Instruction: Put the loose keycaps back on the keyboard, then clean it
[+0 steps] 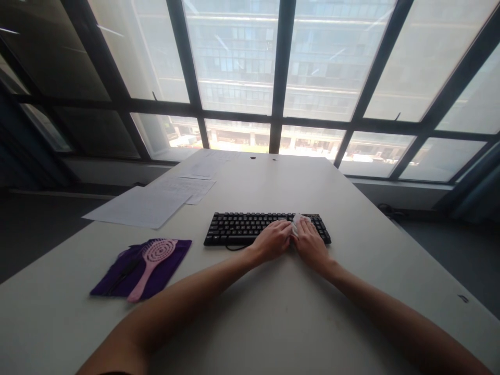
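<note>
A black keyboard (238, 225) lies flat on the white table, a short dark loop of cable showing at its front edge. On its right part, my right hand (311, 246) presses a crumpled white tissue (297, 219) against the keys, fingers close together over it. Right beside it, my left hand (272, 240) rests over the keyboard's front edge, its fingers bent and held together on the keys. The left fingertips reach the tissue's edge; whether they pinch it is hidden.
To the left, a pink hairbrush (159, 252) and a thin dark brush-like tool (127, 271) lie on a purple cloth (172, 268). Sheets of paper (138, 207) spread along the left side of the table (250, 323). Large framed windows (238, 57) stand beyond the far edge.
</note>
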### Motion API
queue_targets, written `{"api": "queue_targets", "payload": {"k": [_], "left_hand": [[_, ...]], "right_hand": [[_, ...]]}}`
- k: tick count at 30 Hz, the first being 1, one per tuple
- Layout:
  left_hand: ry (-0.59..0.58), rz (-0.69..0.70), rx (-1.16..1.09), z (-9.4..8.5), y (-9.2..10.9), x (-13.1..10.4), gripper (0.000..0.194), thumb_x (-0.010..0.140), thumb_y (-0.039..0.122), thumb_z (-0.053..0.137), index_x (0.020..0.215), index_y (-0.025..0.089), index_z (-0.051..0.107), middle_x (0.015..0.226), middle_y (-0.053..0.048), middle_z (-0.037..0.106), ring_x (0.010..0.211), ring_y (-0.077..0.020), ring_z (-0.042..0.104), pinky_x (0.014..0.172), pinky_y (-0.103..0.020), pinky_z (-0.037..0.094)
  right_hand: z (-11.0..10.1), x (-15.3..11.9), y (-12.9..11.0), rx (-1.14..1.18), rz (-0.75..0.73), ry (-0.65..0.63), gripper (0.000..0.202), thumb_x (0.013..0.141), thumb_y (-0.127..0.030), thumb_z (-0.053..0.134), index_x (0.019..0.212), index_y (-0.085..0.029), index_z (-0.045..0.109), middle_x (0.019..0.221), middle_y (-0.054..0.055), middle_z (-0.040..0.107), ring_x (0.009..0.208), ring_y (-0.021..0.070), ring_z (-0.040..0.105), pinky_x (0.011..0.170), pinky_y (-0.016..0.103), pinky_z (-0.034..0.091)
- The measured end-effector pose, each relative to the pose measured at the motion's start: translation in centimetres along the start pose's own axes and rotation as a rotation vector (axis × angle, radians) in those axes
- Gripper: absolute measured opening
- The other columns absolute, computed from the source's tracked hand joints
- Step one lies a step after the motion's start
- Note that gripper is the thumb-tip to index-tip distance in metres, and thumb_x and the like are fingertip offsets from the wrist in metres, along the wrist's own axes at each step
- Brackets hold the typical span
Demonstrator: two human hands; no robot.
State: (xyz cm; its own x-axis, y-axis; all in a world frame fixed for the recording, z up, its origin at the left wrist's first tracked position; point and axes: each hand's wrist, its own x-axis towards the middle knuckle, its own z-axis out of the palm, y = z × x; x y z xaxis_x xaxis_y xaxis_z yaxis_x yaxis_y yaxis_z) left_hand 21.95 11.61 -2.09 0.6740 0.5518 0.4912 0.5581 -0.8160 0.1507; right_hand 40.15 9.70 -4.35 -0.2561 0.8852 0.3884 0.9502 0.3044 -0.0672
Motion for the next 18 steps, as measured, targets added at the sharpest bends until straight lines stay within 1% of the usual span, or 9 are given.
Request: {"api": "queue_targets", "payload": {"k": [3,5,7,10,13,16,18], "left_hand": [[0.001,0.031,-0.017,1.2,0.3,0.2,0.047,0.093,0.019,0.053,0.139,0.012,0.053,0.141,-0.015,0.059,0.134,-0.0262,0.052,0.118,-0.044,0.041],[0.001,0.036,-0.015,1.4,0.3,-0.1,0.049,0.093,0.02,0.053,0.141,0.011,0.052,0.143,-0.015,0.058,0.136,-0.0269,0.05,0.119,-0.045,0.04],[-0.005,0.042,-0.018,1.3,0.2,-0.5,0.047,0.094,0.02,0.053,0.141,0.013,0.053,0.144,-0.013,0.058,0.137,-0.0272,0.05,0.119,-0.046,0.04],[-0.017,0.045,-0.03,1.0,0.0,-0.9,0.045,0.094,0.021,0.054,0.139,0.017,0.055,0.143,-0.011,0.059,0.137,-0.0274,0.05,0.117,-0.047,0.041],[-0.026,0.04,-0.047,0.9,-0.1,-1.0,0.042,0.095,0.022,0.054,0.136,0.018,0.058,0.141,-0.011,0.061,0.136,-0.0277,0.051,0.117,-0.048,0.04],[-0.018,0.035,-0.062,1.0,-0.1,-1.0,0.039,0.095,0.023,0.054,0.133,0.017,0.061,0.139,-0.011,0.062,0.135,-0.028,0.052,0.117,-0.048,0.04],[-0.005,0.042,-0.067,1.0,-0.1,-1.0,0.038,0.095,0.022,0.055,0.132,0.017,0.062,0.137,-0.011,0.063,0.134,-0.0281,0.053,0.116,-0.048,0.041]], "right_hand": [[0.2,-0.6,0.3,-0.023,-0.091,-0.04,0.056,0.101,-0.023,0.036,0.15,0.004,0.041,0.158,0.024,0.036,0.15,0.0323,0.029,0.123,0.047,0.026],[0.1,-0.8,0.6,-0.021,-0.134,-0.053,0.055,0.1,-0.019,0.036,0.15,0.005,0.04,0.159,0.024,0.034,0.151,0.0314,0.027,0.124,0.046,0.025],[-0.2,-0.8,0.7,-0.002,-0.153,-0.066,0.054,0.101,-0.018,0.036,0.149,0.003,0.042,0.158,0.023,0.036,0.15,0.03,0.03,0.123,0.045,0.026],[-0.9,-0.8,0.4,0.023,-0.13,-0.079,0.049,0.101,-0.018,0.037,0.145,-0.002,0.051,0.152,0.02,0.047,0.144,0.0276,0.042,0.121,0.043,0.031],[-1.7,-1.0,-0.6,0.016,-0.071,-0.073,0.045,0.101,-0.014,0.036,0.139,-0.007,0.06,0.144,0.018,0.057,0.134,0.0254,0.054,0.116,0.038,0.039],[-2.4,-1.2,-1.4,0.003,-0.024,-0.067,0.043,0.1,-0.011,0.036,0.131,-0.009,0.066,0.137,0.018,0.063,0.125,0.0247,0.063,0.105,0.034,0.048],[-2.7,-1.4,-1.7,-0.002,-0.012,-0.062,0.04,0.1,-0.012,0.038,0.123,-0.012,0.071,0.13,0.016,0.068,0.115,0.0246,0.068,0.095,0.032,0.053]]}}
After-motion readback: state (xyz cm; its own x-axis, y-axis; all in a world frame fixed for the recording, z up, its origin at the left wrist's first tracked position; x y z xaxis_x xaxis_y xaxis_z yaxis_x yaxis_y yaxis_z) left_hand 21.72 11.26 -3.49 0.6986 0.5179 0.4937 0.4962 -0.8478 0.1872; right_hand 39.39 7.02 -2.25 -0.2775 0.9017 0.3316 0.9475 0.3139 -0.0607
